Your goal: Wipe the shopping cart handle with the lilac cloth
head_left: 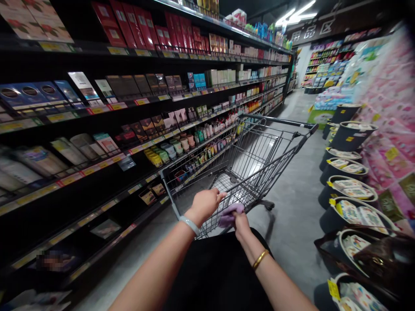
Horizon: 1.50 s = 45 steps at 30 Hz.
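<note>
In the head view a grey wire shopping cart [262,181] stands in front of me, its handle bar at the far end. My left hand [206,204], with a pale bangle on its wrist, is closed around the near rim of the cart. My right hand [241,222], wearing a gold bracelet, is closed on a purple cloth [228,214]. The cloth is bunched and lies against the wire side, close to my left hand. The cart's basket shows bare wire and floor through it.
Long shelves [142,147] of boxed and bottled goods run along the left. Several dark buckets [352,190] of packages line the right side, beside pink packs [392,142]. A brown leather bag [382,255] is at lower right. Grey floor [292,194] stretches between.
</note>
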### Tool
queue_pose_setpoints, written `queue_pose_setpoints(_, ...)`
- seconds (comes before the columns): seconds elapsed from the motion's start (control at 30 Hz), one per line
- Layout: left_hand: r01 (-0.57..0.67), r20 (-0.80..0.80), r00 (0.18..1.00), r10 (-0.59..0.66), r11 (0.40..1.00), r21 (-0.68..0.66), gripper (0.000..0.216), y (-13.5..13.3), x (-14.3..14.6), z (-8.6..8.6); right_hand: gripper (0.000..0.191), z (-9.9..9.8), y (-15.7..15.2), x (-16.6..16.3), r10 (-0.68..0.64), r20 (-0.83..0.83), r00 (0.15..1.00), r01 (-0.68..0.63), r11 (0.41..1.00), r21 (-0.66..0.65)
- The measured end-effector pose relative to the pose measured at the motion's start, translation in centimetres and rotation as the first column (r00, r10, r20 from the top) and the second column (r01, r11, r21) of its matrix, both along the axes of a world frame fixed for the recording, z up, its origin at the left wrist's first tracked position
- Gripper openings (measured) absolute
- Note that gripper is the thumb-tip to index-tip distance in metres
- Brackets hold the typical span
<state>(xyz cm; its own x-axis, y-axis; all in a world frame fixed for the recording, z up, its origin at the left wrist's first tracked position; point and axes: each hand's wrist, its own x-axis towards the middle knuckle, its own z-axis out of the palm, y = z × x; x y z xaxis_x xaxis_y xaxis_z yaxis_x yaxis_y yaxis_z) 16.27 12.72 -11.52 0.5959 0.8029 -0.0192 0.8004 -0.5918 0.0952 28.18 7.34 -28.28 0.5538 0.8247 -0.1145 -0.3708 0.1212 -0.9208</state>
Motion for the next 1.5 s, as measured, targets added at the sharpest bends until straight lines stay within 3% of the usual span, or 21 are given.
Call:
queue_pose_setpoints(0.17, 0.029, -0.013, 0.999, -0.029, 0.998, -0.048, 0.078, 0.8, 0.4, -0.8, 0.036, 5.1, 0.0, 2.4, -0.078, -0.024, 0.997, 0.08, 0.994, 0.077)
queue_pose_setpoints(0.27, 0.046, 0.006, 0.999, -0.045, 0.997, -0.068, 0.078, 1.1, 0.2, -0.7, 0.043, 7.7, -0.8, 2.9, -0.249, 0.263, 0.932, 0.198, 0.958, 0.206)
queue_pose_setpoints(0.33, 0.048, 0.007, 0.999, -0.048, 0.997, -0.057, 0.078, 1.2, 0.2, -0.6, 0.04, 8.6, -1.1, 2.6, -0.328, 0.566, 0.757, 0.181, 0.936, 0.301)
queue_pose_setpoints(0.43, 0.084, -0.026, 0.996, -0.084, 0.996, -0.013, 0.067, 1.2, 0.0, -0.7, 0.041, 9.2, -0.7, 2.2, -0.246, 0.882, 0.402, -0.109, 0.944, 0.313)
queue_pose_setpoints(0.53, 0.125, -0.068, 0.99, -0.122, 0.991, 0.038, 0.057, 1.3, -0.2, -0.7, 0.047, 9.4, 0.4, 2.8, -0.175, 0.97, 0.171, -0.285, 0.933, 0.218)
queue_pose_setpoints(0.63, 0.131, -0.06, 0.99, -0.128, 0.99, 0.044, 0.061, 1.3, -0.5, -0.4, 0.046, 9.6, 1.4, 5.1, -0.158, 0.986, 0.055, -0.287, 0.943, 0.167)
queue_pose_setpoints(0.73, 0.11, -0.017, 0.994, -0.11, 0.994, 0.017, 0.07, 1.3, -0.7, -0.1, 0.043, 9.9, 2.1, 8.0, -0.141, 0.99, 0.031, -0.214, 0.966, 0.144)
queue_pose_setpoints(0.83, 0.093, 0.007, 0.996, -0.093, 0.996, -0.006, 0.071, 1.5, -0.7, -0.1, 0.043, 10.2, 2.5, 8.7, -0.122, 0.99, 0.076, -0.105, 0.986, 0.13)
queue_pose_setpoints(0.97, 0.087, 0.003, 0.996, -0.087, 0.996, -0.012, 0.064, 1.9, -0.9, -0.3, 0.045, 10.5, 2.7, 4.5, -0.116, 0.984, 0.133, 0.004, 0.993, 0.116)
queue_pose_setpoints(1.07, 0.113, -0.011, 0.993, -0.113, 0.993, -0.021, 0.053, 2.2, -1.2, -0.2, 0.043, 10.3, 2.5, 1.1, -0.099, 0.989, 0.105, -0.041, 0.994, 0.104)
queue_pose_setpoints(1.13, 0.117, -0.007, 0.993, -0.117, 0.993, -0.024, 0.054, 2.3, -1.4, -0.2, 0.044, 10.2, 2.3, 0.8, -0.089, 0.994, 0.056, -0.089, 0.992, 0.094)
queue_pose_setpoints(1.23, 0.102, 0.01, 0.995, -0.102, 0.994, -0.028, 0.063, 2.4, -1.7, -0.2, 0.048, 10.6, 2.1, 3.0, -0.066, 0.996, -0.062, -0.199, 0.979, 0.052)
queue_pose_setpoints(1.3, 0.095, 0.025, 0.995, -0.094, 0.995, -0.033, 0.067, 2.4, -1.8, -0.3, 0.049, 11.0, 2.2, 5.3, -0.05, 0.994, -0.098, -0.211, 0.977, 0.029)
queue_pose_setpoints(1.43, 0.104, 0.036, 0.994, -0.103, 0.994, -0.024, 0.072, 2.6, -2.3, -0.6, 0.047, 11.9, 3.0, 10.1, 0.007, 0.998, -0.063, -0.12, 0.993, -0.014)
queue_pose_setpoints(1.5, 0.111, 0.029, 0.994, -0.11, 0.994, -0.022, 0.071, 2.7, -2.6, -0.7, 0.044, 12.2, 3.8, 12.3, 0.028, 1.0, -0.004, -0.084, 0.996, -0.028)
